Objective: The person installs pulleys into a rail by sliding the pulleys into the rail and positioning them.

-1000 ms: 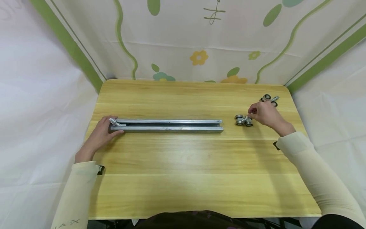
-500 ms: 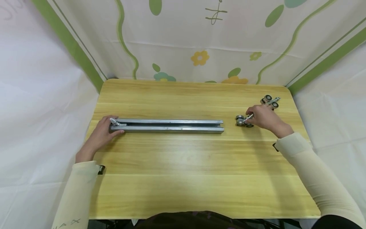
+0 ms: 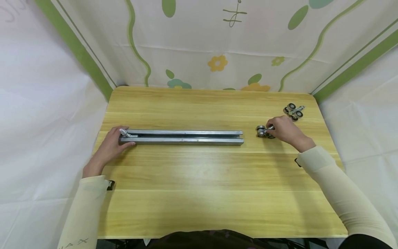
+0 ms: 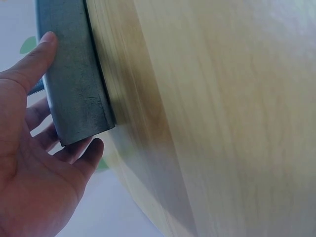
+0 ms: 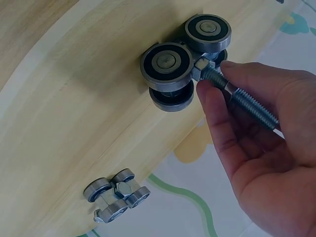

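A steel channel rail with a slot along its top lies across the middle of the table. My left hand holds its left end, thumb along the near side and fingers at the far side and end. A threaded bolt sticks up from the slot beside that hand. My right hand pinches the threaded bolt of a roller trolley, right of the rail. In the right wrist view, thumb and fingers surround the threaded bolt, and the trolley's black-faced wheels show.
A second roller trolley lies behind the right hand, near the table's back right corner. The wooden table backs onto a printed fabric wall. White fabric walls stand on both sides.
My right hand has shifted slightly down and come round the near trolley's bolt, uncovering the second trolley. The left hand and the rail stay in place.
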The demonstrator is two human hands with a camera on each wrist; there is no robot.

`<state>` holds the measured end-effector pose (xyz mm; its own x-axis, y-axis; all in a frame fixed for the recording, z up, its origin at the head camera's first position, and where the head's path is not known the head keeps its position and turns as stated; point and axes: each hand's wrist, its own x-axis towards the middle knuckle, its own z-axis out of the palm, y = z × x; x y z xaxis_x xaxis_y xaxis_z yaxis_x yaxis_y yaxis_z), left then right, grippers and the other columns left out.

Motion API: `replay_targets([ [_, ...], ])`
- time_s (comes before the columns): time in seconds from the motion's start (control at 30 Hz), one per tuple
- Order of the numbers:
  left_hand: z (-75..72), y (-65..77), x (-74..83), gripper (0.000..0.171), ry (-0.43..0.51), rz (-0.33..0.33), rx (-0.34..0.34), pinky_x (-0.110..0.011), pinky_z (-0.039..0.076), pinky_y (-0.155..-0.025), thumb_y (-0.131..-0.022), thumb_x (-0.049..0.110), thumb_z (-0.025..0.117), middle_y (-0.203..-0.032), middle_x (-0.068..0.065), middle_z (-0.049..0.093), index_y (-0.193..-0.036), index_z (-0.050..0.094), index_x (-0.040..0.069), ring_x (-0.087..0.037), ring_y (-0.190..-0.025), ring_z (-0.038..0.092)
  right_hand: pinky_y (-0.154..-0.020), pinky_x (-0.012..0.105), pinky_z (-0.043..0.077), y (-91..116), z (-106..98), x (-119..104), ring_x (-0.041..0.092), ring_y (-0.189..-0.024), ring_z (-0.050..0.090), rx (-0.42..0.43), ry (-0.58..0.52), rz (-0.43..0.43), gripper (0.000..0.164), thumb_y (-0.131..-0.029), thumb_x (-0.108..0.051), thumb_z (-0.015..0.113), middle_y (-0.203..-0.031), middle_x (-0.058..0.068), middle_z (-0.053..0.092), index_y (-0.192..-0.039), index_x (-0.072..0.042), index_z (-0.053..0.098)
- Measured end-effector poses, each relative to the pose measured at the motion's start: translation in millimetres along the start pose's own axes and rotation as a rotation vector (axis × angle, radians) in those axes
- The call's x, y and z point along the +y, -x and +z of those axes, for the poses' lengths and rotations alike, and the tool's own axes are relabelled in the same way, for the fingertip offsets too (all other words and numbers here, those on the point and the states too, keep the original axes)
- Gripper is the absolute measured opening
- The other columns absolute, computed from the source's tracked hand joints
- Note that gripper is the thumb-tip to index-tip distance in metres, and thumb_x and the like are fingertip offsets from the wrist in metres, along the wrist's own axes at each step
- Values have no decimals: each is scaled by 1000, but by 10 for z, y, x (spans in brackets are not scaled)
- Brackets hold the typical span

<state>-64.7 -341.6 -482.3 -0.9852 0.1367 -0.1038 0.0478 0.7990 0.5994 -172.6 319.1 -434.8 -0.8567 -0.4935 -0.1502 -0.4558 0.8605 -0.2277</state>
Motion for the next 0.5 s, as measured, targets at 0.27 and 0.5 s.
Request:
replay_targets([
  [0.27, -9, 11, 18, 73, -5, 1, -2, -71, 28, -117, -97, 19, 80, -153, -38, 37, -150, 42, -12, -58, -144, 33, -60, 41, 56, -2, -21, -16, 16, -63, 65, 0, -12, -3, 13, -91, 0, 78, -98, 19, 78, -103, 3, 78],
  [0.5, -3, 16, 32, 72, 4, 11, 8, -72, 28, -116, -96, 18, 81, -152, -38, 38, -149, 43, -13, -58, -142, 34, -56, 35, 47, 3, -35, -35, 15, -58, 56, -15, -21, -5, 14, -91, 3, 71, -98, 19, 77, -103, 3, 78],
])
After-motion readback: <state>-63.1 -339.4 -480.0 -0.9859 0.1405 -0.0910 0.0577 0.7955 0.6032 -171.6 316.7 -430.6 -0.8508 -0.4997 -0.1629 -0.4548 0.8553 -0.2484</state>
